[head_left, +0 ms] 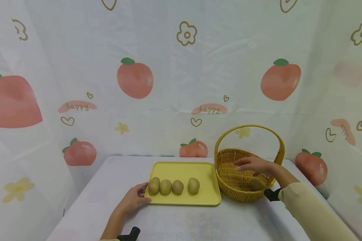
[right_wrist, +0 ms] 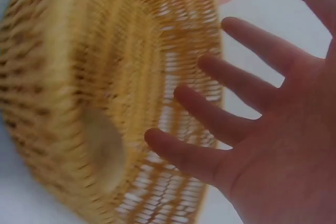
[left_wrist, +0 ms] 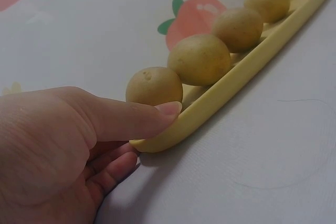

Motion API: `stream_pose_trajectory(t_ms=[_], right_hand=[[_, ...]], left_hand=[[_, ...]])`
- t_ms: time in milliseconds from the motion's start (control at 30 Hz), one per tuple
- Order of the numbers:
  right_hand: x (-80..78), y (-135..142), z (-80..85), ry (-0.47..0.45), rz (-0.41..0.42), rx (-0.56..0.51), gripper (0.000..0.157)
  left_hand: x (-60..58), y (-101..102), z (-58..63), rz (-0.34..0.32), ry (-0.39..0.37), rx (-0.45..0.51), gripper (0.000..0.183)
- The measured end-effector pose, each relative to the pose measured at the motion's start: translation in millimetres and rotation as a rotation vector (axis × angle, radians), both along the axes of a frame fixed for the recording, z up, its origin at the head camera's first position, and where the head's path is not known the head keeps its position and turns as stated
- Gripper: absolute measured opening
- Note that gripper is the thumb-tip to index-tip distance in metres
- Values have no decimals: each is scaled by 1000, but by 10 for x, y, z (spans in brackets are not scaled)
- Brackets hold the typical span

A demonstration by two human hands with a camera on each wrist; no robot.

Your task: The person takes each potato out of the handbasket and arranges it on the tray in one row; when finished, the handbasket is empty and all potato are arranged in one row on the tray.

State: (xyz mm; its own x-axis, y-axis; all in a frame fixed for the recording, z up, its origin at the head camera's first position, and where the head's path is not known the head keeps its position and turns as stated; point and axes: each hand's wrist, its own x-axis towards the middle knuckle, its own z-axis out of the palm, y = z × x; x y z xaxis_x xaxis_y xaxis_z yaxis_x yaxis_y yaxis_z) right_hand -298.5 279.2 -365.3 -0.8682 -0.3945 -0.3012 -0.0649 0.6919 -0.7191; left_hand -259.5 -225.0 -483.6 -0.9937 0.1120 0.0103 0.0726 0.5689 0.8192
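My left hand (head_left: 134,198) grips the left end of a yellow tray (head_left: 181,170), with the thumb over the rim and the other fingers at its outer side. Several round, tan potatoes (head_left: 166,186) form a row on the tray; the rightmost potato (head_left: 193,185) sits slightly apart. Over the wicker basket (head_left: 229,189) hovers my right hand (head_left: 256,165), fingers spread and holding nothing. One potato (right_wrist: 102,148) lies inside the basket, against its near wall. The right wrist view is blurred around it.
The basket's tall arched handle (head_left: 250,126) rises above my right hand. A white tabletop (head_left: 181,222) carries the tray and basket. Behind it hangs a white cloth (head_left: 169,130) printed with fruit and flowers.
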Motion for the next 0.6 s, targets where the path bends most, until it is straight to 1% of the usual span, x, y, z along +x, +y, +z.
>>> stream_pose_trajectory(t_ms=[133,267,367,467,500,600], right_hand=[[12,83,-107,63,21,66,58],[47,133,-182,125,57,180,53],[81,151,-225,131,79,245,50],[104,159,-262,112,84,267,49],[108,160,-274,115,87,272,49],[106,159,-324,141,94,277,42]], left_hand=[[1,6,0,0,-7,-7,75],[1,9,-6,-2,-13,-4,75],[4,12,-6,-2,-12,2,75],[8,13,-2,3,-12,6,75],[9,14,0,4,-13,6,75],[6,15,0,9,-13,4,75]])
